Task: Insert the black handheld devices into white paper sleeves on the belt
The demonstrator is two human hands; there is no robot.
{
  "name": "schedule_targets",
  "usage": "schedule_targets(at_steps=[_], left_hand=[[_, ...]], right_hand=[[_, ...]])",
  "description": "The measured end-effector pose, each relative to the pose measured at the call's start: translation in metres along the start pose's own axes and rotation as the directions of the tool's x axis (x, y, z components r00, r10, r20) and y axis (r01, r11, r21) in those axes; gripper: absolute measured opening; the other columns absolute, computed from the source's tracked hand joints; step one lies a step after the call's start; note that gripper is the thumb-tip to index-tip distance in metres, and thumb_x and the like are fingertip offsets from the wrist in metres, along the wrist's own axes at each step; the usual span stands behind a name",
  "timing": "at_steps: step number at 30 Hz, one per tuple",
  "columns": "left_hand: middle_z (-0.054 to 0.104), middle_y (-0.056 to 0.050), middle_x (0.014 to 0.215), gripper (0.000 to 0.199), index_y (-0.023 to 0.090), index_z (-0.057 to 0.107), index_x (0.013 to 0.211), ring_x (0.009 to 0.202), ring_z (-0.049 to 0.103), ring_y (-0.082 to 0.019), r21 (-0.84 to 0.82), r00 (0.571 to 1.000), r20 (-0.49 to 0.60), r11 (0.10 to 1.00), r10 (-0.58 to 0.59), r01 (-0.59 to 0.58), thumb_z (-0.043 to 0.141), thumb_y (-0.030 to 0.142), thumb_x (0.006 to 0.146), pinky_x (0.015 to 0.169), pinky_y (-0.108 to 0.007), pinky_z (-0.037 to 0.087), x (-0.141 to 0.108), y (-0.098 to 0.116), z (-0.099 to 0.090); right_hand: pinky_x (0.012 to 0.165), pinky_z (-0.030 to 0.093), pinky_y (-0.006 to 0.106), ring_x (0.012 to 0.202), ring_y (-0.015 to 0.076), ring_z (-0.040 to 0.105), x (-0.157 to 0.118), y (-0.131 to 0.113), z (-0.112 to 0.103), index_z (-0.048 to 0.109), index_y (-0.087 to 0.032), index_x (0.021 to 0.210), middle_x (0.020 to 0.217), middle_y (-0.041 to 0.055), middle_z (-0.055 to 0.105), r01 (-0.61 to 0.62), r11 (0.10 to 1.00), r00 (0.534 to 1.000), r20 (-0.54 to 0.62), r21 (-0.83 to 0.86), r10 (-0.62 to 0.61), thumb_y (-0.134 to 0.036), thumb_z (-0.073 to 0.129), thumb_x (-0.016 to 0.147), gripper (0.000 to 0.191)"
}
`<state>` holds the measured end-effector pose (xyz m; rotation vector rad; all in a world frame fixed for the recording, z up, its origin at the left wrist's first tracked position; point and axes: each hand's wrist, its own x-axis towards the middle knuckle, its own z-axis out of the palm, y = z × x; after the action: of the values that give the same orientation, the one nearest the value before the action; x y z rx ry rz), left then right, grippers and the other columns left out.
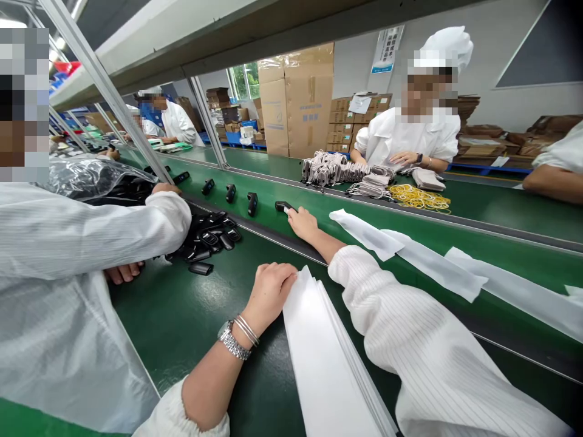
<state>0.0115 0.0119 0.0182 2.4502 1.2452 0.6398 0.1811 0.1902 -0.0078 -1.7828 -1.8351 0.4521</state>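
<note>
My left hand (272, 290), with a watch and bangles at its wrist, has its fingers closed over the top corner of a stack of long white sleeves (325, 358). The stack slants toward me over the green table. Farther out, my right hand (303, 223) reaches over the conveyor belt, fingertips closed at the near end of a small black handheld device (282, 206) with a pale patch. Its fingers hide part of that end. Left of it, similar devices (252, 204) stand spaced along the belt. Separate white sleeves (367, 233) lie on the belt to the right.
A co-worker's sleeve (91, 227) is close at left, beside a pile of black devices (212, 237) and a clear plastic bag (91, 176). Across the belt, another person handles bundled cables (332, 169) near yellow bands (421, 197). A metal post (109, 91) and overhead shelf (228, 42) frame the line.
</note>
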Motion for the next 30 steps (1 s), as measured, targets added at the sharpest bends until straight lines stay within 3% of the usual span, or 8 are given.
schedule_targets(at_steps=[4,6,10,12,21,25,28,30], left_hand=[[0.061,0.004,0.079,0.015,0.021,0.055,0.094,0.076,0.055,-0.014,0.001,0.998,-0.052,1.000,0.019,-0.019,0.042,0.013,0.094,0.093,-0.035,0.036,0.001,0.001,-0.003],[0.060,0.004,0.078,0.013,0.021,0.054,0.087,0.077,0.054,-0.015,0.025,0.997,-0.073,0.999,0.033,-0.031,0.044,0.015,0.095,0.093,-0.036,0.036,0.001,0.001,-0.005],[0.061,0.001,0.088,0.010,0.021,0.059,0.081,0.087,0.055,-0.018,0.049,0.990,-0.134,0.998,0.043,-0.036,0.058,0.022,0.091,0.094,-0.039,0.034,0.000,0.001,-0.006],[0.060,0.000,0.089,0.011,0.020,0.061,0.078,0.088,0.055,-0.018,0.029,0.987,-0.153,0.999,0.044,-0.040,0.064,0.023,0.088,0.094,-0.040,0.034,-0.001,0.002,-0.005],[0.054,-0.002,0.094,0.006,0.021,0.063,0.081,0.093,0.055,-0.018,-0.228,0.979,-0.184,0.965,0.086,-0.128,0.065,0.022,0.087,0.090,-0.036,0.041,-0.004,0.014,-0.006],[0.051,-0.003,0.096,0.010,0.020,0.061,0.081,0.094,0.054,-0.018,-0.311,0.969,-0.245,0.944,0.034,-0.112,0.060,0.025,0.089,0.088,-0.033,0.045,-0.004,0.018,-0.010],[0.050,-0.004,0.096,0.011,0.020,0.059,0.081,0.097,0.053,-0.018,-0.338,0.943,-0.332,0.935,-0.014,-0.105,0.057,0.026,0.090,0.089,-0.033,0.047,-0.004,0.018,-0.010],[0.050,-0.003,0.095,0.011,0.020,0.058,0.081,0.096,0.053,-0.018,-0.355,0.924,-0.378,0.930,-0.051,-0.094,0.056,0.025,0.090,0.088,-0.032,0.047,-0.004,0.018,-0.009]], right_hand=[[0.085,0.051,0.042,0.096,0.0227,0.063,-0.008,0.017,-0.012,0.047,-0.023,0.123,0.106,0.0083,0.062,-0.101,0.983,0.995,-0.003,0.153,0.102,-0.020,0.030,0.095,0.032],[0.076,0.054,0.035,0.088,0.0188,0.067,-0.027,0.019,-0.021,0.034,-0.025,0.132,0.098,0.0038,0.064,-0.107,0.903,0.994,0.027,0.416,0.105,-0.018,0.033,0.091,0.042],[0.074,0.056,0.034,0.083,0.0173,0.070,-0.086,0.012,-0.047,0.026,-0.032,0.137,0.093,-0.0017,0.066,-0.032,0.337,0.998,0.051,0.941,-0.048,-0.026,0.060,0.080,0.067],[0.076,0.057,0.037,0.081,0.0177,0.071,-0.113,0.005,-0.061,0.026,-0.036,0.136,0.093,-0.0031,0.065,-0.019,0.238,0.993,0.046,0.971,-0.107,-0.030,0.070,0.077,0.074],[0.069,0.059,0.036,0.079,0.0169,0.070,-0.145,-0.001,-0.062,0.016,-0.042,0.141,0.114,0.0014,0.057,0.017,0.314,0.967,0.064,0.949,-0.246,-0.031,0.078,0.074,0.091],[0.069,0.054,0.028,0.086,0.0154,0.064,-0.157,-0.007,-0.055,0.035,-0.033,0.137,0.115,0.0045,0.058,-0.018,0.466,0.944,0.169,0.884,-0.284,-0.036,0.071,0.081,0.066],[0.079,0.050,0.030,0.096,0.0171,0.061,-0.168,-0.013,-0.051,0.059,-0.023,0.115,0.115,0.0059,0.060,0.002,0.568,0.920,0.221,0.823,-0.323,-0.047,0.057,0.090,0.035],[0.085,0.048,0.033,0.095,0.0181,0.060,-0.174,-0.015,-0.048,0.065,-0.019,0.098,0.104,0.0048,0.064,0.010,0.610,0.891,0.270,0.792,-0.365,-0.053,0.057,0.090,0.035]])
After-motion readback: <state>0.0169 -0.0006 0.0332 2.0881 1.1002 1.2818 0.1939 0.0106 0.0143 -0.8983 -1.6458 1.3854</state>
